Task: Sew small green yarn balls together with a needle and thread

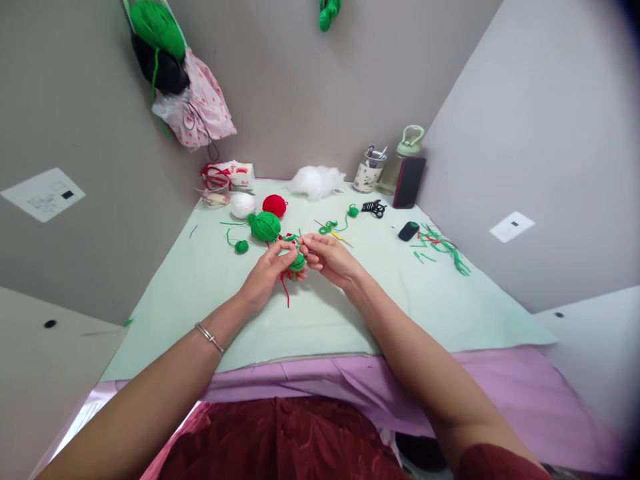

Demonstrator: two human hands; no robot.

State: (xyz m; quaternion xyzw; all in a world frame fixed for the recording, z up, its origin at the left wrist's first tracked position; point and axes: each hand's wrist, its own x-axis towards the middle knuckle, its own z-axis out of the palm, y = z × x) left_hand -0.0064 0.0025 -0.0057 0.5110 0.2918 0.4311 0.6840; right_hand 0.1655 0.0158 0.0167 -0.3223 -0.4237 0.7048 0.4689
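My left hand (273, 270) is closed around a small green yarn piece (297, 262) with red and white parts by its upper edge. A loose red strand (286, 293) hangs below it over the cloth. Against the upper right of this piece, my right hand (327, 257) is closed in a pinch; what lies between its fingertips is too small to make out. Just beyond my left hand lies a large green yarn ball (265, 227), with a small green ball (241, 247) to its left. A yellow-handled tool (336, 235) rests past my right fingertips.
A red ball (275, 205), a white ball (243, 205) and white stuffing (317, 182) lie farther back. Black-handled scissors (375, 209), a dark rounded object (409, 231) and yarn scraps (443, 247) are rightward. A pen cup (370, 172), bottle (400, 163) and phone (409, 183) stand behind.
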